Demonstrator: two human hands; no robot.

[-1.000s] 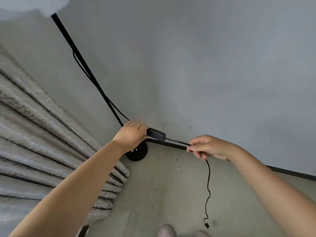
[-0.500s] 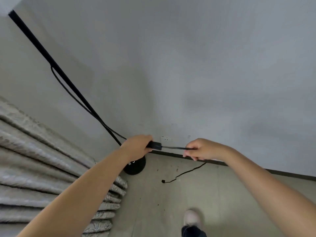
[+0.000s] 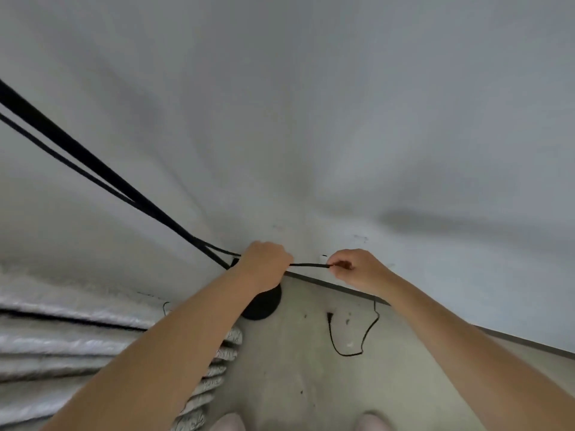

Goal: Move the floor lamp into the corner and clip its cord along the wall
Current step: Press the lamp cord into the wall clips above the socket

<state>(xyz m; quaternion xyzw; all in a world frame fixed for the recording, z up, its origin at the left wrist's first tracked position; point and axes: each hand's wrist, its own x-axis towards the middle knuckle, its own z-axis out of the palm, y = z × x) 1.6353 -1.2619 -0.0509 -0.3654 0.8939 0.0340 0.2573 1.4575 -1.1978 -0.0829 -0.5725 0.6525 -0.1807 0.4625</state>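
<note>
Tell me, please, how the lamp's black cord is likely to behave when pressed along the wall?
Probably floppy: the cord loops slackly on the floor. It only looks straight where left hand and right hand stretch it.

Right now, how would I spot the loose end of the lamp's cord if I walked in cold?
Find the round black lamp base on the floor by the grey wall. To its right, below the right hand, a thin black cord droops in a loop on the pale floor. Its end is the small dark plug, the only free tip.
</note>
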